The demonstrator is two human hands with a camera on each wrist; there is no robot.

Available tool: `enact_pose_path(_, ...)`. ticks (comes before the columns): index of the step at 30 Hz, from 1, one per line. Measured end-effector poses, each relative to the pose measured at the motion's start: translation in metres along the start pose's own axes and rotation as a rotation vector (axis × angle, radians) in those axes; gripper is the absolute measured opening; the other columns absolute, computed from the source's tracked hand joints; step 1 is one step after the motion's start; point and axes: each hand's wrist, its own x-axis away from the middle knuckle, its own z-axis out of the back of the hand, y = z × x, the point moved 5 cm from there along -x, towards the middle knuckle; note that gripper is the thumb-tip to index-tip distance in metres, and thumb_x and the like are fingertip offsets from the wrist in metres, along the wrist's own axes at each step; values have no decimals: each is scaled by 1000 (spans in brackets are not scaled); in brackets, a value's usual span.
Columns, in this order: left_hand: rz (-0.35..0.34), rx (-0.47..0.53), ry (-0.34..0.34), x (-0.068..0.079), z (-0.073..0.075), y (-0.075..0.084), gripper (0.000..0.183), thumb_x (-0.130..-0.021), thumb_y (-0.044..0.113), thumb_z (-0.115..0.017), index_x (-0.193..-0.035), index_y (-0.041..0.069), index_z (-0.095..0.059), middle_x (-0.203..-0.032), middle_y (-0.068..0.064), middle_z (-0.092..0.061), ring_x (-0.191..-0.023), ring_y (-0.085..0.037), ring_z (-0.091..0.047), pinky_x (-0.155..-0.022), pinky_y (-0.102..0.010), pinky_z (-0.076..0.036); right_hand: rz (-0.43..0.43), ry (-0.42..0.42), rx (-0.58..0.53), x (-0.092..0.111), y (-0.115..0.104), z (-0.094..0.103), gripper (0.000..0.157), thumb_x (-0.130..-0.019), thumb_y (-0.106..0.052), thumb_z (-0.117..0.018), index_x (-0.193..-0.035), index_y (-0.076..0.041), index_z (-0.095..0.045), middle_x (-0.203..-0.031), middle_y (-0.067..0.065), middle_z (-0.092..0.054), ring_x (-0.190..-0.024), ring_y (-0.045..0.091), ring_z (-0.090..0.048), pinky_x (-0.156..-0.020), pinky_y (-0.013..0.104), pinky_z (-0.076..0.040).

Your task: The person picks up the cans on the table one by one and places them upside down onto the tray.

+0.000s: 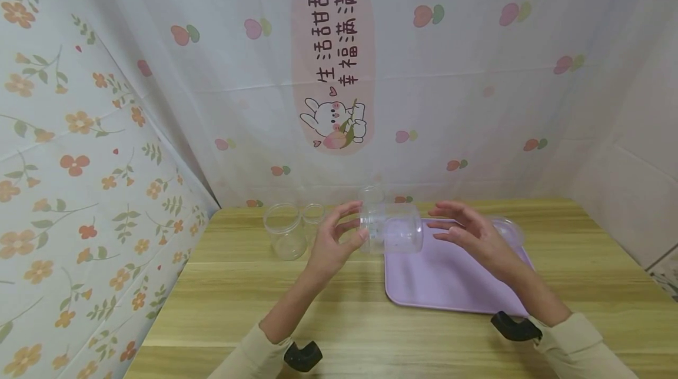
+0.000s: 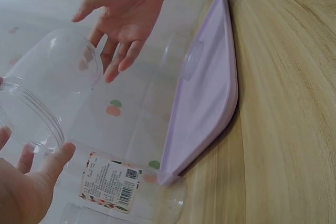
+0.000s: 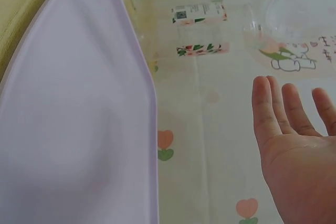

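Note:
A clear wide jar is held on its side above the table, its base pointing right. My left hand grips it round the threaded mouth, fingers behind and thumb in front. In the left wrist view the jar's thread shows beside my left thumb. My right hand is just off the base, with its fingers spread and nothing in them. The right wrist view shows the right hand palm up, apart from the jar.
A pale purple tray lies under and right of the jar, with a clear round piece at its back right. Two clear jars stand at the left. Behind the held jar is a labelled clear container.

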Motion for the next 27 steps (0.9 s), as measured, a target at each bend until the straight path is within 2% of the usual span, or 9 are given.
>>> enact_pose_path(7, -6, -8, 4, 0, -1, -1, 52, -90, 2, -69, -139, -4, -53, -141, -27, -49, -125, -44, -52, -105, -55, -44, 0, -24, -86, -2, 1, -5, 53, -103, 5, -44, -155, 0, -32, -149, 23, -41, -133, 39, -49, -100, 51, -48)
enact_pose_path(14, 9, 0, -3, 0, -4, -1, 52, -91, 0, -69, -140, -4, -52, -141, -29, -47, -124, -45, -53, -104, -50, -47, 5, -34, -113, -5, 1, -10, 63, -100, 10, -52, -157, 2, -25, -153, 27, -35, -131, 33, -52, -100, 50, -49)
enact_pose_path(19, 22, 4, -4, 0, -6, -2, 53, -91, 3, -70, -140, -5, -52, -141, -28, -47, -123, -47, -52, -102, -43, -50, 11, -33, -106, -6, -2, -15, 66, -98, 13, -54, -156, 3, -26, -151, 19, -40, -130, 32, -53, -100, 45, -49)
enact_pose_path(23, 25, 5, 1, -1, -8, -2, 54, -90, 5, -71, -139, -5, -52, -139, -23, -51, -122, -46, -53, -104, -50, -47, 16, -32, -98, -7, -4, -19, 68, -97, 13, -56, -157, 1, -28, -151, 22, -39, -130, 32, -52, -100, 44, -50)
enact_pose_path(27, 33, 7, 8, 0, -9, -3, 53, -90, 3, -71, -139, -5, -53, -138, -20, -53, -120, -43, -56, -102, -52, -48, 20, -35, -96, -8, -5, -23, 71, -94, 15, -59, -157, 0, -29, -152, 25, -37, -130, 33, -52, -101, 42, -50)
